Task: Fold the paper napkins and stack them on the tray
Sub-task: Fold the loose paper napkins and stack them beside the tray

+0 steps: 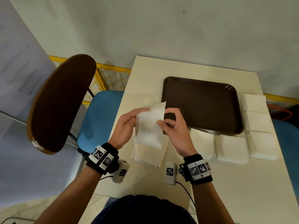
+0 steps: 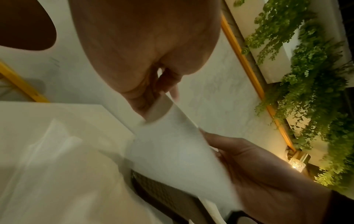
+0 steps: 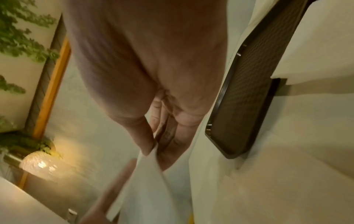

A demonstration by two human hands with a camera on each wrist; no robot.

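From the head view, a single napkin [image 1: 149, 126] is held up off the bench [image 1: 226, 183], just left of the tray [image 1: 202, 104] and above a loose pile of napkins [image 1: 148, 156] at the near edge. The left hand [image 1: 125, 128] has its grip closed on the napkin's left side, thumb over the front, and the right hand [image 1: 174, 126] pinches the right side between thumb and fingers. The tray carries no napkins yet. More stacks of napkins [image 1: 257, 126] lie along the tray's right and near sides. By my reading, the fold of this first napkin is the step in hand.

In the left wrist view, the left hand [image 2: 145, 60] nips the top corner of the napkin [image 2: 172, 151] between fingertips, while the right hand [image 2: 268, 174] holds its other edge. The sheet hangs bowed between them, not yet creased.

In the right wrist view, the right hand [image 3: 153, 75] pinches the napkin [image 3: 149, 189] between thumb and fingers, with the tray [image 3: 249, 91] just to its right.

The next move probably calls for bringing the two edges together squarely, pressing the crease, then laying the napkin flat on the tray.
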